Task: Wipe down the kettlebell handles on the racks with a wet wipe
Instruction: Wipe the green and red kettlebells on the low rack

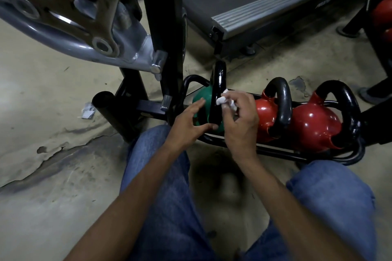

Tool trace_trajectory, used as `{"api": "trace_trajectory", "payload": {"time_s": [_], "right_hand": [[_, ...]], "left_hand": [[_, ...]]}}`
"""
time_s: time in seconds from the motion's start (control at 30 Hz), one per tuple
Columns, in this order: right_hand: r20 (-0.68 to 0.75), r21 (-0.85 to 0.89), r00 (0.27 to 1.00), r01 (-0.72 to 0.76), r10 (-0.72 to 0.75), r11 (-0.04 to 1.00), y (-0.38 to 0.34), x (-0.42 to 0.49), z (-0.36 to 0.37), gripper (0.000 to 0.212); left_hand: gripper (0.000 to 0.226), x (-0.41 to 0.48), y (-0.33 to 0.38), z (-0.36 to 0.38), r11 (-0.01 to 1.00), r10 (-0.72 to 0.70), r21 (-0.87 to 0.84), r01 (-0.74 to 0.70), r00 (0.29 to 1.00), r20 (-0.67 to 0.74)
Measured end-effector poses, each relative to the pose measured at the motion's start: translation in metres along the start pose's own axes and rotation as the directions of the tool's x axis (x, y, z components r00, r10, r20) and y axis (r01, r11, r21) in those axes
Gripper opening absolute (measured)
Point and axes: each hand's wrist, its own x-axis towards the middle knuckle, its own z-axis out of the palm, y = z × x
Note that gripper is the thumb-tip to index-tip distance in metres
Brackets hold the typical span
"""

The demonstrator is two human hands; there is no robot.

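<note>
A green kettlebell (204, 95) with a glossy black handle (218, 82) sits at the left end of a low black rack (275, 151). Two red kettlebells (265, 112) (314, 125) with black handles lie to its right on the same rack. My right hand (241, 123) pinches a crumpled white wet wipe (226, 101) against the right side of the green kettlebell's handle. My left hand (191, 123) is spread, fingers straight, its tips touching the green body and the base of the handle.
A black upright post (167, 27) and a grey machine frame (63, 19) stand just left of the rack. A treadmill deck (275, 6) lies behind. A torn wipe packet (88, 111) lies on the worn floor at left. My knees in blue jeans (161, 176) are below.
</note>
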Motion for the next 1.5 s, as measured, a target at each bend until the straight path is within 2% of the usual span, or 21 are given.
{"api": "trace_trajectory", "payload": {"time_s": [0.03, 0.07, 0.1, 0.17, 0.2, 0.3, 0.37, 0.43, 0.53, 0.6, 0.63, 0.73, 0.8, 0.87, 0.93, 1.03, 1.17, 1.23, 1.33, 1.4, 1.5], "right_hand": [[0.087, -0.125, 0.976, 0.207, -0.197, 0.970, 0.005, 0.004, -0.002, 0.019], [0.232, -0.231, 0.907, 0.403, -0.352, 0.886, 0.008, 0.010, -0.004, 0.019], [0.399, -0.328, 0.807, 0.569, -0.435, 0.754, 0.009, 0.017, -0.005, 0.021], [0.655, -0.434, 0.629, 0.767, -0.418, 0.473, 0.007, 0.026, -0.006, 0.023], [0.727, -0.434, 0.569, 0.815, -0.385, 0.385, 0.004, 0.030, -0.007, 0.024], [0.836, -0.365, 0.427, 0.902, -0.345, 0.233, 0.000, 0.033, -0.017, 0.023], [0.865, -0.327, 0.358, 0.934, -0.353, 0.147, 0.003, 0.030, -0.025, 0.022], [0.857, -0.308, 0.321, 0.946, -0.404, 0.097, 0.007, 0.025, -0.033, 0.024], [0.809, -0.316, 0.349, 0.937, -0.472, 0.151, 0.006, 0.014, -0.042, 0.026], [0.752, -0.334, 0.430, 0.902, -0.499, 0.273, 0.004, 0.012, -0.050, 0.021], [0.708, -0.352, 0.502, 0.861, -0.497, 0.368, 0.003, 0.013, -0.055, 0.018], [0.521, -0.393, 0.761, 0.615, -0.386, 0.683, 0.003, 0.024, -0.074, 0.016], [0.375, -0.398, 0.889, 0.409, -0.261, 0.821, 0.001, 0.038, -0.091, 0.015], [0.221, -0.366, 0.966, 0.210, -0.135, 0.907, -0.001, 0.056, -0.109, 0.013], [0.116, -0.319, 0.993, 0.070, -0.035, 0.945, 0.005, 0.076, -0.125, 0.012], [0.079, -0.272, 0.993, -0.059, 0.083, 0.961, 0.030, 0.113, -0.142, 0.013], [0.164, -0.254, 0.954, -0.206, 0.252, 0.945, 0.067, 0.162, -0.148, 0.016], [0.295, -0.314, 0.883, -0.272, 0.366, 0.910, 0.085, 0.179, -0.144, 0.015], [0.511, -0.351, 0.686, -0.383, 0.518, 0.854, 0.102, 0.197, -0.127, 0.019], [0.586, -0.450, 0.608, -0.305, 0.536, 0.839, 0.104, 0.206, -0.114, 0.019], [0.741, -0.571, 0.480, 0.081, 0.470, 0.817, 0.095, 0.214, -0.098, 0.022]], "left_hand": [[0.086, 0.000, 0.000, -0.001, 1.000, 0.016, -0.010, -0.017, 1.000, -0.005], [0.082, 0.000, -0.001, -0.002, 0.999, 0.037, -0.015, -0.037, 0.999, -0.008], [0.078, 0.000, -0.003, -0.002, 0.998, 0.056, -0.015, -0.056, 0.998, -0.008], [0.074, 0.000, -0.006, -0.004, 0.997, 0.069, -0.025, -0.070, 0.998, -0.007], [0.075, 0.001, -0.007, -0.005, 0.997, 0.071, -0.037, -0.071, 0.997, -0.003], [0.076, 0.000, -0.006, -0.005, 0.997, 0.065, -0.045, -0.064, 0.998, 0.011], [0.076, -0.001, -0.005, -0.005, 0.997, 0.070, -0.048, -0.069, 0.997, 0.019], [0.077, -0.004, -0.004, -0.004, 0.995, 0.063, -0.077, -0.062, 0.998, 0.016], [0.076, -0.006, 0.000, -0.004, 0.990, 0.094, -0.101, -0.099, 0.994, -0.046], [0.073, -0.012, 0.009, -0.004, 0.984, 0.161, -0.050, -0.170, 0.976, -0.145], [0.070, -0.015, 0.016, -0.004, 0.976, 0.210, -0.010, -0.216, 0.959, -0.192], [0.061, -0.019, 0.042, 0.000, 0.936, 0.353, 0.071, -0.346, 0.902, -0.248], [0.057, -0.015, 0.062, 0.009, 0.893, 0.451, 0.119, -0.435, 0.865, -0.219], [0.055, -0.009, 0.079, 0.024, 0.851, 0.524, 0.147, -0.504, 0.836, -0.163], [0.055, -0.002, 0.094, 0.043, 0.837, 0.543, 0.135, -0.531, 0.835, -0.085], [0.066, 0.014, 0.110, 0.073, 0.872, 0.469, 0.117, -0.475, 0.880, 0.080], [0.084, 0.035, 0.112, 0.107, 0.871, 0.379, 0.225, -0.437, 0.888, 0.259], [0.088, 0.038, 0.108, 0.120, 0.842, 0.351, 0.306, -0.444, 0.882, 0.315], [0.091, 0.041, 0.103, 0.127, 0.800, 0.332, 0.407, -0.441, 0.890, 0.312], [0.092, 0.042, 0.106, 0.128, 0.764, 0.332, 0.469, -0.443, 0.893, 0.303], [0.092, 0.040, 0.113, 0.128, 0.735, 0.309, 0.526, -0.427, 0.902, 0.300]]}}
